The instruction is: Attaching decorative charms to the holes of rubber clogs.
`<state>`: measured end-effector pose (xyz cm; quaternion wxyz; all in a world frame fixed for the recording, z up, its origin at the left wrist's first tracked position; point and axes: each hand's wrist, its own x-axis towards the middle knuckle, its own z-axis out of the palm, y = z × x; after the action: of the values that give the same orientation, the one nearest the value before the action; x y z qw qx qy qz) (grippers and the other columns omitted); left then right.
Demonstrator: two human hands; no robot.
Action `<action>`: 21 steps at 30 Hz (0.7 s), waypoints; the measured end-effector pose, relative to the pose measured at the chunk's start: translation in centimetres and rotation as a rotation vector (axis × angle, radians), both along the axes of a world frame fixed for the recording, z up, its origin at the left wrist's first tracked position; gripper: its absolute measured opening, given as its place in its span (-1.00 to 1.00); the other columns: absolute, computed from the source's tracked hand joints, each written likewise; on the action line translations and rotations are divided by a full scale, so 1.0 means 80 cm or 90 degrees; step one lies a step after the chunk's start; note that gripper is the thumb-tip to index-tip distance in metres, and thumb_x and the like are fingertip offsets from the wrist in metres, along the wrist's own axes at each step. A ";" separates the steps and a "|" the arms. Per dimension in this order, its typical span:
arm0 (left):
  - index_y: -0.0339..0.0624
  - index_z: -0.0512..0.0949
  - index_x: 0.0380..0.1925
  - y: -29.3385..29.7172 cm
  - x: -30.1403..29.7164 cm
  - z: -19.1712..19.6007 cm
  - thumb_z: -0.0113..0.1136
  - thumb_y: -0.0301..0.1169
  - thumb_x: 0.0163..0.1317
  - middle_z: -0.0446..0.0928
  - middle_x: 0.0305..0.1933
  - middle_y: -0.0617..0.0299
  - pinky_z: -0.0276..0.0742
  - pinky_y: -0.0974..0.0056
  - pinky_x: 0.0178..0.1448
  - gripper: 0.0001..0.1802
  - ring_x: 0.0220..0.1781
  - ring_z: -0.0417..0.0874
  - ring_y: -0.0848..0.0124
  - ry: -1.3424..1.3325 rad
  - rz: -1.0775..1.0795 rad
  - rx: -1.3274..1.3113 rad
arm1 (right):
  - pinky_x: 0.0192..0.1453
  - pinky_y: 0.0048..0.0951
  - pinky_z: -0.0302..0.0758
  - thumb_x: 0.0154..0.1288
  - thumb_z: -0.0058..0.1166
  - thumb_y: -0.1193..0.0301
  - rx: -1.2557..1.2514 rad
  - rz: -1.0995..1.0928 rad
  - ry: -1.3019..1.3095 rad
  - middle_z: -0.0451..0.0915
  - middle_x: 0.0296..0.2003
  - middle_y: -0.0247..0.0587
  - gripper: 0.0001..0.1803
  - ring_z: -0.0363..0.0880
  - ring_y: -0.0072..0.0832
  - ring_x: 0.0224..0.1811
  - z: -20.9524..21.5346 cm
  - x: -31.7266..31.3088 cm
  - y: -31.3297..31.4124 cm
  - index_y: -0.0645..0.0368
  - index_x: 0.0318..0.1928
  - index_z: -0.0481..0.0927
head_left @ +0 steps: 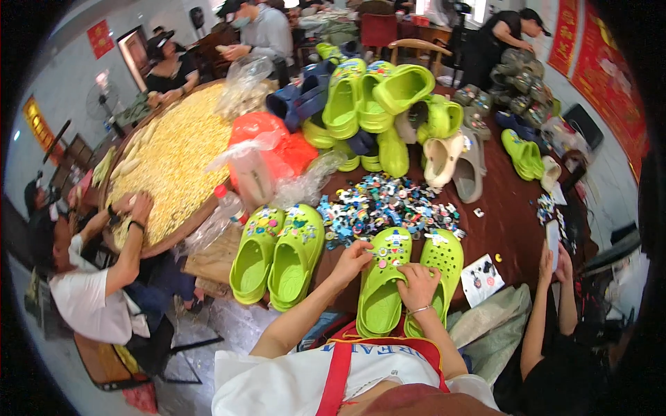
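Lime-green foam clog pair, smooth, rounded toes w/ holes, lying side by side at near table edge. Left hand pinching small charm against toe of left clog. Right hand gripping between the two clogs. Behind: heap of multicoloured charms; decorated green pair to the left.

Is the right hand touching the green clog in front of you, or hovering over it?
Touching. The head view shows the right hand lying on the top of the near green clog, fingers pressed onto its surface with no gap visible.
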<state>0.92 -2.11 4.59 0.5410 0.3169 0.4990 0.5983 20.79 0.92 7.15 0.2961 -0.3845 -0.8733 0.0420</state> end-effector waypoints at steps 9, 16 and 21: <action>-0.26 0.51 -0.21 0.007 0.014 -0.001 0.14 -0.43 0.12 0.43 -0.54 0.36 0.28 0.48 -0.47 -0.77 -0.53 0.38 0.64 0.065 -0.059 0.038 | 0.10 -0.24 0.07 -0.13 0.11 0.37 0.015 -0.007 -0.010 0.50 -0.21 -0.41 -0.68 0.44 -0.48 -0.14 -0.007 0.003 0.000 -0.06 -0.23 0.54; -0.24 0.52 -0.22 0.011 0.015 0.002 0.11 -0.38 0.19 0.49 -0.45 0.34 0.35 0.50 -0.35 -0.79 -0.43 0.44 0.62 0.129 -0.124 0.009 | 0.10 -0.25 0.07 -0.16 0.09 0.41 0.014 -0.004 0.004 0.51 -0.22 -0.40 -0.69 0.44 -0.47 -0.12 -0.004 0.001 -0.001 -0.02 -0.26 0.54; -0.27 0.53 -0.27 0.018 0.020 0.005 0.05 -0.42 0.19 0.49 -0.52 0.32 0.35 0.47 -0.42 -0.82 -0.50 0.44 0.60 0.165 -0.117 0.044 | 0.11 -0.23 0.07 -0.14 0.11 0.38 0.008 -0.009 -0.010 0.50 -0.20 -0.41 -0.66 0.43 -0.47 -0.12 -0.003 0.006 0.001 -0.05 -0.21 0.55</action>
<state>2.56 -0.66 5.00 0.5137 0.4539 0.5126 0.5171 21.23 0.96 6.93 0.2916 -0.3895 -0.8731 0.0313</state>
